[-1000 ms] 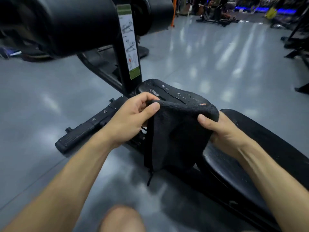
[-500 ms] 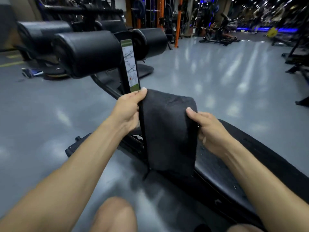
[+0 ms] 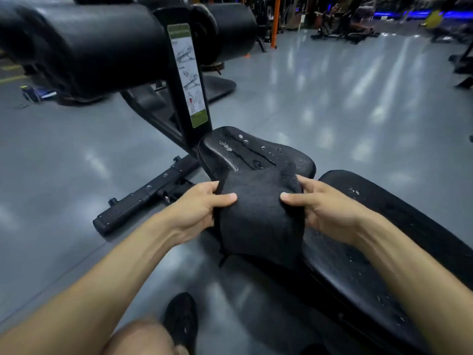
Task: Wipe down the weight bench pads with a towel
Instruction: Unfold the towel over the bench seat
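A person holds a dark gray towel [image 3: 258,221] stretched between both bare hands over a black weight bench in a gym. The left hand [image 3: 197,208] pinches the towel's left edge, thumb on the near face and fingers curled behind the cloth; the right hand [image 3: 325,208] pinches the right edge the same way, thumb pressed on the front. The towel hangs as a folded panel from the two grips, its top edge meeting the near end of the small seat pad [image 3: 256,155], and its lower edge drooping in front of the gap between that pad and the long back pad [image 3: 358,265], which runs off toward the lower right.

Beads of water stand on the seat pad's glossy black surface, and smaller drops speckle the long pad beside the right forearm. Behind the seat, a black upright post [image 3: 179,80] carries an instruction label [image 3: 189,75] with exercise diagrams and green bands at top and bottom. Two thick black roller pads flank the post, one [image 3: 89,44] at left and another [image 3: 227,29] at right. The bench's black base bar [image 3: 143,196] lies on the shiny gray floor [image 3: 358,98] to the left of the left hand. A bare knee [image 3: 138,336] and a black shoe [image 3: 181,321] show at the bottom edge. Other gym machines stand blurred in the far background.
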{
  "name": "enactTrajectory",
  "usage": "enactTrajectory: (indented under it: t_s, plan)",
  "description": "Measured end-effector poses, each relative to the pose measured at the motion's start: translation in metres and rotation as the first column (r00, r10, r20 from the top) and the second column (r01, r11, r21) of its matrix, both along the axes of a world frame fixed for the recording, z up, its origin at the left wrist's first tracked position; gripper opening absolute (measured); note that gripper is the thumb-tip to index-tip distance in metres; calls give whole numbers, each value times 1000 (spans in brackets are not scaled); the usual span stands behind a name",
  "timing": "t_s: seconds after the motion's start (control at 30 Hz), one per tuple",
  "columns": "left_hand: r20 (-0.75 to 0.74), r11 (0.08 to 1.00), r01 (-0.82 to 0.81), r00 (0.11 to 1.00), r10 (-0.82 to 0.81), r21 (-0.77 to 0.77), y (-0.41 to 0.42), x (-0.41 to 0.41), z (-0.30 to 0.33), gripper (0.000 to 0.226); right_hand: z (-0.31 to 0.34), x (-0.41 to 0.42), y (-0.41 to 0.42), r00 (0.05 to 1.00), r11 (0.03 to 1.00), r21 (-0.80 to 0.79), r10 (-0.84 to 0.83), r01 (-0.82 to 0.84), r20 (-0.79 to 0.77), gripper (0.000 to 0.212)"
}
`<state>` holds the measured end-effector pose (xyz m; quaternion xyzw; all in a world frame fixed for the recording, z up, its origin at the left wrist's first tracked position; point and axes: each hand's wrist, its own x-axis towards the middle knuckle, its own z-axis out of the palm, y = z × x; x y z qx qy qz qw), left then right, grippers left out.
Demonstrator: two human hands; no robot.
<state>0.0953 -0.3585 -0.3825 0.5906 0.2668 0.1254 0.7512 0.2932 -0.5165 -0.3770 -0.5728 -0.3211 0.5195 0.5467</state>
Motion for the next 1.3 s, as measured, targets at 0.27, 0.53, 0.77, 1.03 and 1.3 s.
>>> enactTrajectory:
  t_s: [0.27, 0.53, 0.77, 1.03, 1.3]
  plan:
    - [123, 981, -102, 989, 82, 165, 67, 23, -13, 38, -4, 24, 61, 967, 998, 61, -13, -2, 253, 34]
    - [-37, 952, -175, 981, 190, 251, 93, 21, -6, 49, -3, 19, 70, 948, 997, -79, 36, -11, 316, 110]
    - [-152, 834, 152, 985, -83, 530, 80, 4, 9, 47, -4, -14, 59, 423, 991, -110, 66, 80, 904, 65]
    - [-386, 353, 365, 923, -14, 861, 64, -6, 30, 20, 14, -25, 32, 409, 997, -23, -7, 68, 912, 18]
    - [-236, 663, 379, 924, -299, 645, 69, -18, 45, 17, 3, -52, 23, 988, 982, 111, -150, 153, -32, 35]
